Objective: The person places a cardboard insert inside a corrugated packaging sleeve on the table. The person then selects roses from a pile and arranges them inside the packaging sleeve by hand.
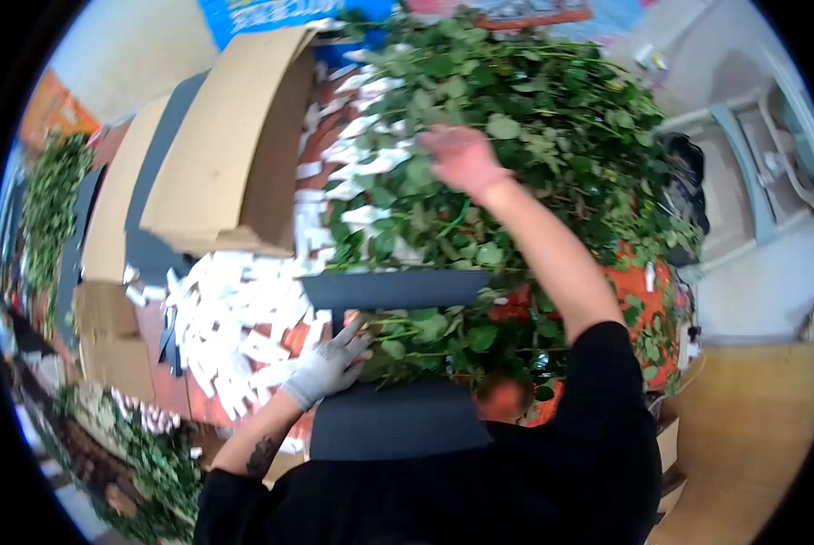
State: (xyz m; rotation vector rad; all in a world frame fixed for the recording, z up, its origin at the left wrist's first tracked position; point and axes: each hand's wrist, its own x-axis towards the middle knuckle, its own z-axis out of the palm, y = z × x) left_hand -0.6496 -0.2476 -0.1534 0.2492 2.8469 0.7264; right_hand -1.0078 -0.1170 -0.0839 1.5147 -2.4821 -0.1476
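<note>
My left hand (332, 365), in a pale grey glove, lies with fingers spread at the ends of several leafy stems (407, 334). A dark upright strip (393, 289) stands just beyond it, and a dark ribbed sheet (396, 423) lies between it and my body. My right hand (463, 160), in a pinkish glove, is over a large heap of leafy green stems (543, 118); motion blur and leaves hide its fingertips. White sleeve-like wraps (371, 163) line the left ends of the stems in the heap.
Many loose white paper sleeves (239, 313) cover the table's left part. Behind them stands an open cardboard box (221, 145). A grey plastic frame (743, 173) is at the right, and more greenery (157, 463) lies at lower left.
</note>
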